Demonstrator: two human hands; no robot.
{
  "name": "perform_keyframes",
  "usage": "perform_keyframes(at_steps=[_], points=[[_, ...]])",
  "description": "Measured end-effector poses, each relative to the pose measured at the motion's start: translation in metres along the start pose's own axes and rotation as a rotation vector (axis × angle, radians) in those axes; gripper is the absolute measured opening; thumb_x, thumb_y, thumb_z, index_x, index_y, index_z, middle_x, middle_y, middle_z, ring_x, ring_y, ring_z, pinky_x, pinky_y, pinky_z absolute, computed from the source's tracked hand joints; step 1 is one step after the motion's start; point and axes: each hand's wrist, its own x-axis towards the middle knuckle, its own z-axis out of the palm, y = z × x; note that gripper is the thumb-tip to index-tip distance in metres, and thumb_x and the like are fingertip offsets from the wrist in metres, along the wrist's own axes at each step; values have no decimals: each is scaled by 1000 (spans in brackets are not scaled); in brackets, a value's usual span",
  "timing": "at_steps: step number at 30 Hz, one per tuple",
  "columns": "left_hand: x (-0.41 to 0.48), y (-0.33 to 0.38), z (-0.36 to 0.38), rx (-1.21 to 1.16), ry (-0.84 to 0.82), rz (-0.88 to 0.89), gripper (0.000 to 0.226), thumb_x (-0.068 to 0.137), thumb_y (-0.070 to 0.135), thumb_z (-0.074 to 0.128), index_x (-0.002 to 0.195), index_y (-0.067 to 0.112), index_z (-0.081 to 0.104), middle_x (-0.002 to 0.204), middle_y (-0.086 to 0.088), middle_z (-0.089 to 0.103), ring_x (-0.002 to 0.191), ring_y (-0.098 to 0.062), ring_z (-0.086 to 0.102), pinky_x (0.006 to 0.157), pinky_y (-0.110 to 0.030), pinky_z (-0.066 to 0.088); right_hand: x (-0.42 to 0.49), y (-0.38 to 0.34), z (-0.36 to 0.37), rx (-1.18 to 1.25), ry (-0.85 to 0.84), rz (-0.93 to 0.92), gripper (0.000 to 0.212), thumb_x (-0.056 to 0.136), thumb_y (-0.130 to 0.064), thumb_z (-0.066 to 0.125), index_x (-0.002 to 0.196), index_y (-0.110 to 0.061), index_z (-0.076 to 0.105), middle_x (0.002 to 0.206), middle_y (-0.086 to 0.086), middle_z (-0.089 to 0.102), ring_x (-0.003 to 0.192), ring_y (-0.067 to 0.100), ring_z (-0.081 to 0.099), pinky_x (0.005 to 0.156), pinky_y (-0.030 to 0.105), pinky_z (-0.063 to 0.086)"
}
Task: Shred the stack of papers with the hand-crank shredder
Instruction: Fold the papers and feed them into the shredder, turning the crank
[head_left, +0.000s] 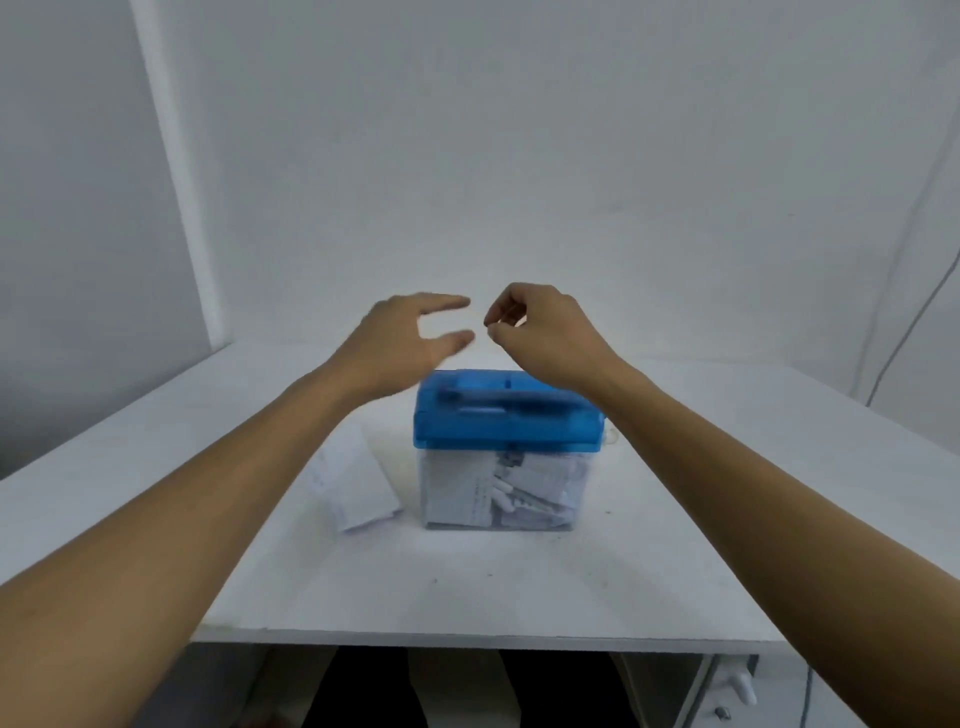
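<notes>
- Fingers (448, 303) of your left hand (405, 340) are stretched forward and close together, with the thumb (460, 340) held well apart beneath them. They touch nothing.
- Fingers (506, 306) of your right hand (545, 332) are curled in toward the thumb, tips almost meeting. The blur makes it hard to be sure, but they seem to hold nothing.
- Your two hands hang in the air, near each other but apart, above the back edge of the shredder (506, 415).
- You have one hand-crank shredder, standing upright in the middle of the table (675, 519): one blue lid (467, 431) on one clear bin (574, 499).
- Inside the bin lies a jumble of white paper strips (498, 493), too tangled to count.
- You have one stack of papers (358, 483), lying flat on the table just beside the shredder's left side, with its far end hidden behind your left forearm.
- One thin cable (909, 322) runs down the wall on the right.
</notes>
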Motion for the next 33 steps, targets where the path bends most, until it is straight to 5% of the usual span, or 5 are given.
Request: perform_keyframes(at_steps=[4,7,20,26,33], points=[[-21,-44,-32,-317,299,-174,44,103,-4,36,124,19,66,123,6,69,88,-2,74,57,-4,44,-2,-31,26,101,-68,-22,9,92,-17,55,94,-20,64,92,-5,68,79,17,71,46,11,41],[-42,-78,-46,-355,376,-265,57,94,-16,23,119,17,63,125,4,68,91,-10,75,47,-7,37,-6,-55,48,152,-96,-49,9,92,-16,55,94,-19,63,92,-4,68,78,16,71,47,13,42],[-102,-151,4,-89,125,-482,41,88,-2,55,123,18,49,123,2,54,110,-17,53,85,-24,38,-39,-29,211,-381,-405,25,43,91,-8,53,133,-9,43,136,14,37,123,31,40,100,42,45],[-118,-161,32,257,-42,-432,46,101,41,50,142,22,42,147,3,49,137,-19,44,119,-43,23,-33,-17,216,-227,-349,264,45,96,-21,58,136,-14,38,136,11,44,124,28,44,102,40,46],[-120,-160,36,350,-8,-403,48,100,42,45,142,19,45,147,2,50,134,-19,45,116,-39,29,-23,-25,217,-62,-304,316,65,84,-3,68,137,-21,36,134,8,42,118,26,50,96,37,51]])
